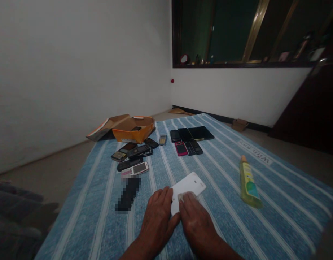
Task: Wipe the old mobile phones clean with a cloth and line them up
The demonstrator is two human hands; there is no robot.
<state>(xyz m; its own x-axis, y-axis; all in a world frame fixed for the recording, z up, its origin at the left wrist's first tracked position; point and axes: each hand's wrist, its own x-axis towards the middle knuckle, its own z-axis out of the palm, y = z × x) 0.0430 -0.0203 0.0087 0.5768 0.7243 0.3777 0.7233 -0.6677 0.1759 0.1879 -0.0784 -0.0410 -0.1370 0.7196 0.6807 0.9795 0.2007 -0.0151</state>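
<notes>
A white phone or small tablet [192, 182] lies face down on the blue striped cloth [223, 224]. Its left edge is under the fingers of my left hand [157, 215], which are close together and hold it down. My right hand [195, 218] presses a crumpled pale wipe [188, 194] against the white back, its fingers bent over the wipe. The thumb of my left hand reaches across to my right hand. The lower part of the white device is hidden by both hands.
An open orange box [134, 134] stands at the back left, near a pile of old phones [139, 151]. Phones in two rows [185, 135] lie further back. A bottle of yellow-green liquid [249, 184] lies on the right. A dark pixelated object [128, 194] is left of my hands.
</notes>
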